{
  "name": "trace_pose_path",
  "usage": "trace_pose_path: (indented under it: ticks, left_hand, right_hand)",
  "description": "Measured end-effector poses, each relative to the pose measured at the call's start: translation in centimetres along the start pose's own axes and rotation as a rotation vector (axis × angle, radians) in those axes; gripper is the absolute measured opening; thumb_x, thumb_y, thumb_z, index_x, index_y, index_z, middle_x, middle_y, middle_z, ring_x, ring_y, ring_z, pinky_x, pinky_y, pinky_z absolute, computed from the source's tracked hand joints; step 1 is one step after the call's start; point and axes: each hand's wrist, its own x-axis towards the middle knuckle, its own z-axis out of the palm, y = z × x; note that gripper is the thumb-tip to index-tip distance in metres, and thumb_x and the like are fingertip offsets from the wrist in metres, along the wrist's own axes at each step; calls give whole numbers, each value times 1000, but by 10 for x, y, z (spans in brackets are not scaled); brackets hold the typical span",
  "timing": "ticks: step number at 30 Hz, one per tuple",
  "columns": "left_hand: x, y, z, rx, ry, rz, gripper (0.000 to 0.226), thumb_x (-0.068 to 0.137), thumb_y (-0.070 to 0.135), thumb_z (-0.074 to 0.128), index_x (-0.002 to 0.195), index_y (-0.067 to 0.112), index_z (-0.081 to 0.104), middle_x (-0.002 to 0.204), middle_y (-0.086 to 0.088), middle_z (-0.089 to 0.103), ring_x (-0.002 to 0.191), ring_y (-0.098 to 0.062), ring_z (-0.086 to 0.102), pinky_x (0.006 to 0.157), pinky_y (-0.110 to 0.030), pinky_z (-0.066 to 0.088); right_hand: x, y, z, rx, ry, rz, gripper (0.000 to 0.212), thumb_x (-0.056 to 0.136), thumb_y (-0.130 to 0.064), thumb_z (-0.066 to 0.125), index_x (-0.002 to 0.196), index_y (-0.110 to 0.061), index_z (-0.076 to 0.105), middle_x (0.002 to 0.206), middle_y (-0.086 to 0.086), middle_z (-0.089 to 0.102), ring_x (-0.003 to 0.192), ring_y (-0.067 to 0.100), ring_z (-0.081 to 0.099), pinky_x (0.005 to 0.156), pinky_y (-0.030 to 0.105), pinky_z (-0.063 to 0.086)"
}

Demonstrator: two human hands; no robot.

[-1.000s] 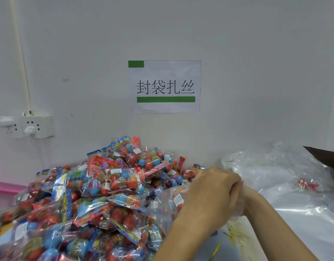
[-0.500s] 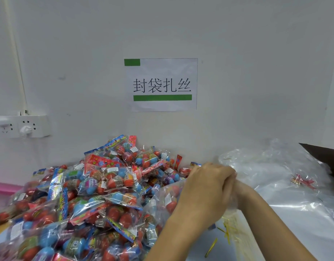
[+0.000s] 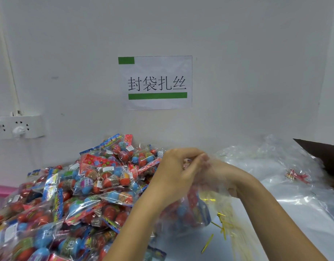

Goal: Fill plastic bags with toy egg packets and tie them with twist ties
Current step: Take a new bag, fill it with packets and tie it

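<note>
Fingers of left hand (image 3: 176,173) curl round gathered neck of plastic bag (image 3: 183,213); right hand (image 3: 217,176), partly behind film, appears to pinch same neck. Bag body w/ egg packets hangs directly below both hands, neck axis approx. vertical. Twist ties (image 3: 221,223) lie below-right, nearer right hand.

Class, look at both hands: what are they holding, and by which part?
Both the left hand and right hand grip the clear plastic bag of toy egg packets at its gathered top.
</note>
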Motion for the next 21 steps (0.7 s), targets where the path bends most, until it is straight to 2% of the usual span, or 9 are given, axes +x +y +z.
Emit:
trace_pose_path:
  ticks: [2, 4, 6, 8, 11, 14, 17, 19, 21]
  left_hand:
    - [1, -2, -5, -18, 74, -30, 21, 99, 13, 59, 88, 13, 76, 70, 17, 68, 65, -4, 61, 61, -25, 47]
    - [2, -5, -11, -42, 156, -64, 20, 99, 12, 59, 91, 13, 78, 80, 10, 75, 78, -10, 70, 72, -33, 54]
    - [3, -8, -15, -88, 219, -108, 20, 99, 15, 60, 92, 17, 78, 86, 7, 77, 84, -15, 73, 80, -36, 58]
    - [3, -11, -16, -123, 248, -151, 21, 100, 18, 59, 91, 21, 77, 86, 6, 77, 83, -18, 73, 79, -34, 59]
    - [3, -15, -18, -142, 284, -201, 22, 100, 18, 59, 87, 25, 76, 86, 11, 77, 80, -9, 73, 76, -28, 60]
    - [2, -24, -23, -164, 348, -266, 27, 101, 17, 58, 82, 28, 75, 84, 7, 77, 81, -19, 74, 79, -49, 60]
    - [1, -34, -30, -171, 404, -326, 27, 101, 18, 57, 84, 23, 76, 86, 5, 77, 81, -20, 75, 82, -52, 59]
    - [0, -40, -32, -186, 427, -372, 26, 102, 18, 55, 89, 16, 77, 87, 2, 77, 82, -19, 75, 85, -49, 59]
    - [0, -44, -34, -204, 434, -405, 25, 102, 18, 54, 93, 12, 77, 89, 0, 77, 84, -18, 75, 85, -47, 60]
  right_hand:
    - [-5, -4, -8, -34, 72, -34, 21, 102, -1, 50, 87, -9, 62, 83, 9, 66, 71, 19, 64, 67, 26, 56]
    - [-10, -10, -21, -27, 138, -72, 26, 99, 0, 53, 78, 3, 69, 77, 14, 70, 70, 24, 68, 69, 32, 58]
    - [-15, -14, -27, -126, 149, -90, 28, 98, -7, 57, 84, 13, 70, 83, 23, 73, 74, 24, 68, 80, 44, 58]
    - [-19, -18, -27, -220, 156, -137, 31, 99, -16, 59, 92, 12, 71, 94, 23, 75, 80, 26, 71, 95, 51, 53]
    - [-19, -19, -29, -336, 191, -179, 32, 102, -24, 57, 96, 1, 76, 99, 15, 76, 94, 25, 74, 96, 42, 56]
    - [-20, -18, -33, -433, 240, -248, 30, 103, -27, 52, 102, -10, 77, 98, 9, 77, 82, 7, 71, 79, 23, 55]
    - [-24, -17, -41, -416, 286, -352, 21, 100, -25, 57, 99, -26, 77, 84, -11, 77, 78, -1, 71, 76, 19, 56]
    - [-29, -16, -52, -495, 285, -368, 27, 95, -16, 60, 93, -37, 77, 76, -10, 68, 64, -2, 62, 61, 10, 48]
    - [-33, -13, -61, -581, 204, -287, 40, 90, -10, 63, 95, -48, 73, 89, -4, 60, 65, 1, 57, 59, 12, 45]
